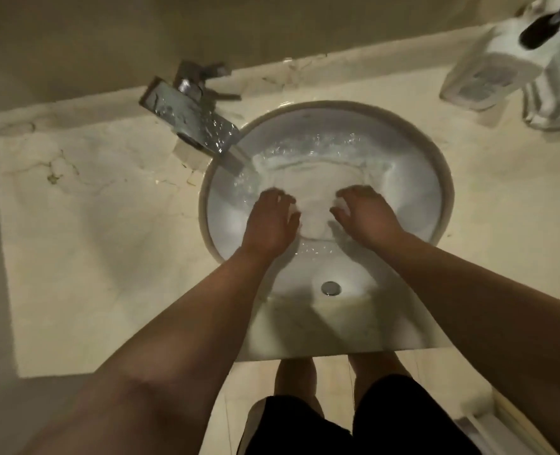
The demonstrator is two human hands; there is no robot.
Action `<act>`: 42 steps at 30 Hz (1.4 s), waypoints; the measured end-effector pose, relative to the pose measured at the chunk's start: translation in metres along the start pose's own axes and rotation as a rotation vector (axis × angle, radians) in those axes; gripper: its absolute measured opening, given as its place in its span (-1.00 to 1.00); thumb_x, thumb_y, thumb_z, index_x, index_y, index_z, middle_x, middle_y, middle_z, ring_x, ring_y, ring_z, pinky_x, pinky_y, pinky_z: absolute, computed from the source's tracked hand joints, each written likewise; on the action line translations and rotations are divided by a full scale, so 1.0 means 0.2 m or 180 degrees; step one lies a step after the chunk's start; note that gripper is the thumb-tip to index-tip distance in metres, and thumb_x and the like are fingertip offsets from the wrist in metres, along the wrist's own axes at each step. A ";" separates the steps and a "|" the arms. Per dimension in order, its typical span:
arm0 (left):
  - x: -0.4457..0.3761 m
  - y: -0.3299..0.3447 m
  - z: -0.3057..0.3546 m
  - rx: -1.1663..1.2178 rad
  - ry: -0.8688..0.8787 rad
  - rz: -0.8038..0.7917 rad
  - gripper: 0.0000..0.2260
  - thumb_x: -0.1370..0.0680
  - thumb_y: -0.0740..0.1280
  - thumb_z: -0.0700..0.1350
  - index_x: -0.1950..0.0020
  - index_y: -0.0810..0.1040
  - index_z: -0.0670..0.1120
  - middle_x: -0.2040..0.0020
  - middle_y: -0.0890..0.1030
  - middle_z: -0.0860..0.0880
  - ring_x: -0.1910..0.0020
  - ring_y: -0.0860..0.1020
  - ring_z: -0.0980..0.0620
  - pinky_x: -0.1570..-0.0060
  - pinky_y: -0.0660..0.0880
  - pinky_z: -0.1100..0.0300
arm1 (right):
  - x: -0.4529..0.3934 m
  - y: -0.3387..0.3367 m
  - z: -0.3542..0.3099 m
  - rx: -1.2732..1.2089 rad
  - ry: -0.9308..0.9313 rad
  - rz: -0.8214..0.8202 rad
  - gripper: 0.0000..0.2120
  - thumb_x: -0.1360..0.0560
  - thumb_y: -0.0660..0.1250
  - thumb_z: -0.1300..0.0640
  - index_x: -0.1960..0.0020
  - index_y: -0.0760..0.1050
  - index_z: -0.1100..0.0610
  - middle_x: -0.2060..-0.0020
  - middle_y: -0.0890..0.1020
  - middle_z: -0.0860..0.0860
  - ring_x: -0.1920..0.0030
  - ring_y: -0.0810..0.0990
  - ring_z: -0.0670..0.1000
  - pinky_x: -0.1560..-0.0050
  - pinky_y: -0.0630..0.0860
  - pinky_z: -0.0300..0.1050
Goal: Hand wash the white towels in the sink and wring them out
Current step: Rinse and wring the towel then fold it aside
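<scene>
The white towel point(316, 195) lies crosswise at frame centre in the sink point(436, 178), each end gripped equally by left hand point(270, 221) and right hand point(365, 213).

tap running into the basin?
Yes, water pours from the faucet into the sink beside the left hand.

I am in a bathroom. I stand at a round white sink point(436, 178) set in a stone counter point(91, 224), with a shiny tap point(190, 119) and a soap bottle point(488, 73).
</scene>
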State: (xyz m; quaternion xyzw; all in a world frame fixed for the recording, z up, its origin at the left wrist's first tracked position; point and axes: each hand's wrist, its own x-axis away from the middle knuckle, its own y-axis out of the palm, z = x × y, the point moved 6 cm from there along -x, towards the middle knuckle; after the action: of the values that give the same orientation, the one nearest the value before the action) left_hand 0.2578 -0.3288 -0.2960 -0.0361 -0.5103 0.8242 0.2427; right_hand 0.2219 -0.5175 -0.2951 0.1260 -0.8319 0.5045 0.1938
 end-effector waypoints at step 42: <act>-0.27 0.25 -0.26 0.0354 -0.0376 0.0292 -0.65 -0.66 0.18 0.08 -0.22 0.55 -0.15 -0.13 0.53 -0.14 -0.07 0.53 -0.11 -0.01 0.44 0.08 | -0.40 0.21 0.13 -0.0017 -0.0246 -0.0294 -0.52 -0.67 -0.03 -0.19 -0.34 0.44 0.09 -0.11 0.64 0.17 -0.07 0.59 0.20 -0.06 0.46 0.04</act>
State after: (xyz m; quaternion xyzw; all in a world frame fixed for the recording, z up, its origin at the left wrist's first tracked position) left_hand 0.3022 -0.3274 -0.3734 0.0028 -0.4750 0.8623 0.1757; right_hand 0.2709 -0.5205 -0.3740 0.1832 -0.8334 0.4876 0.1850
